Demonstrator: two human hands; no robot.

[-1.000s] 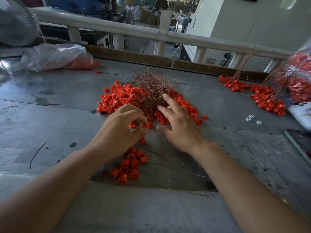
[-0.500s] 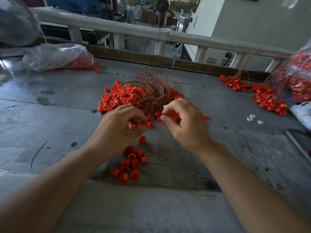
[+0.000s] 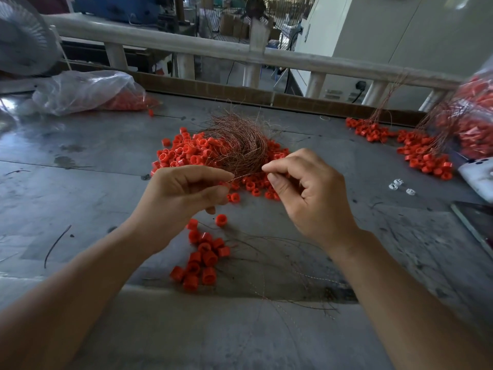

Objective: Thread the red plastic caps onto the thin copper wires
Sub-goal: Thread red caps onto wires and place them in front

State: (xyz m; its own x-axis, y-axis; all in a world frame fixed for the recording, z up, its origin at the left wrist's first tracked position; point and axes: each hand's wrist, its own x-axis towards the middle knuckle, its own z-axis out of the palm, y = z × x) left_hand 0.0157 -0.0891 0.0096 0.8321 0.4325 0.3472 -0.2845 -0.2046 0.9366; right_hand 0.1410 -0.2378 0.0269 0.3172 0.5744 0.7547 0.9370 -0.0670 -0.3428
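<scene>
The left hand (image 3: 181, 201) has its grip pinched on a red cap (image 3: 226, 185). A thin copper wire (image 3: 248, 175) runs toward 3 o'clock into the right hand (image 3: 317, 201), whose grip pinches it. On the table (image 3: 80, 198), loose caps (image 3: 186, 153) and the wire bundle (image 3: 240, 148) lie at 12 o'clock of both hands.

Red caps (image 3: 202, 259), a copper-brown wire tangle (image 3: 237, 148), a mottled grey table (image 3: 93, 145).
</scene>
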